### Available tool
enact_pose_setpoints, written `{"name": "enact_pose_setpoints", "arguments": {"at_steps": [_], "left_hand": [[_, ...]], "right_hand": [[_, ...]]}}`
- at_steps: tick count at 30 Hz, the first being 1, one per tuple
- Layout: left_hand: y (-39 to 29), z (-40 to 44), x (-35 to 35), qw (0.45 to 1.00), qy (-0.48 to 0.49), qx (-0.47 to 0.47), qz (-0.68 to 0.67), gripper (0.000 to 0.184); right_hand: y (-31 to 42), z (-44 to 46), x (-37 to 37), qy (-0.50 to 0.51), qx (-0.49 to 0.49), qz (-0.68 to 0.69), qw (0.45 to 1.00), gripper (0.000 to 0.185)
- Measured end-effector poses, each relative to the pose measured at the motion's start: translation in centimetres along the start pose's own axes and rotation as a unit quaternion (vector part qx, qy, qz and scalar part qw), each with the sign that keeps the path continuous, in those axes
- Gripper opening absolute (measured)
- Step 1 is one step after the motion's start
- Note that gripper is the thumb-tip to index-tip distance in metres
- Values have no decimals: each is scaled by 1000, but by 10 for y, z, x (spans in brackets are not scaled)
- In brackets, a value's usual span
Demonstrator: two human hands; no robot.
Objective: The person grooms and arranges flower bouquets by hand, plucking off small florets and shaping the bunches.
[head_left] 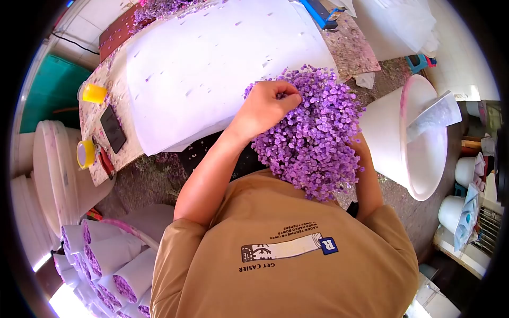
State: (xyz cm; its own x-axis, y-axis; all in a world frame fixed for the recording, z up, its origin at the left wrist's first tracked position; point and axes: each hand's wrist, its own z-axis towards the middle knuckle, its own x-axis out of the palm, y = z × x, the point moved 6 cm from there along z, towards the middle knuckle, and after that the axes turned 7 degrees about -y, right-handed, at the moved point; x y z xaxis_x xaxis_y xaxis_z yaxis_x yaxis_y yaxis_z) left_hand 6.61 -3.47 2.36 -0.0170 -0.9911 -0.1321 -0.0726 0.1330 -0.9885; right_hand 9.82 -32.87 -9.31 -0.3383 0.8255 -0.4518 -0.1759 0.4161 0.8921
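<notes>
A full bunch of purple baby's breath (313,140) is held up in front of my chest, its flower heads facing me. My left hand (270,103) rests at the bunch's upper left, thumb and fingers closed in a pinch against the blossoms. What lies between those fingertips is too small to make out. Behind the bunch's right side goes my right hand (360,147), supporting it from below; the flowers cover its fingers and the stems. Beyond the bunch, large white paper sheets (212,63) cover the table, with purple petals scattered on them.
On the table's left are a phone (113,129), red-handled pliers (106,163) and yellow tape rolls (94,93). A blue tool (321,15) lies at the far edge. A white bucket (424,159) stands right. Paper-wrapped flower bundles (114,254) are stacked at lower left.
</notes>
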Motion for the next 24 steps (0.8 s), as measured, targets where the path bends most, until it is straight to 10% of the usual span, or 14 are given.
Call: {"name": "enact_pose_setpoints", "arguments": {"at_steps": [17, 21, 23, 24], "left_hand": [[-17, 0, 25, 953, -98, 161, 239, 17], [-10, 2, 6, 992, -74, 102, -16, 16], [6, 2, 6, 930, 44, -151, -332, 21], [-4, 1, 6, 949, 3, -146, -278, 23]], "right_hand": [[4, -7, 0, -40, 58, 72, 995, 56], [37, -7, -2, 4, 98, -10, 995, 58], [32, -6, 1, 18, 106, -6, 994, 59], [22, -6, 0, 6, 84, -12, 996, 59]]}}
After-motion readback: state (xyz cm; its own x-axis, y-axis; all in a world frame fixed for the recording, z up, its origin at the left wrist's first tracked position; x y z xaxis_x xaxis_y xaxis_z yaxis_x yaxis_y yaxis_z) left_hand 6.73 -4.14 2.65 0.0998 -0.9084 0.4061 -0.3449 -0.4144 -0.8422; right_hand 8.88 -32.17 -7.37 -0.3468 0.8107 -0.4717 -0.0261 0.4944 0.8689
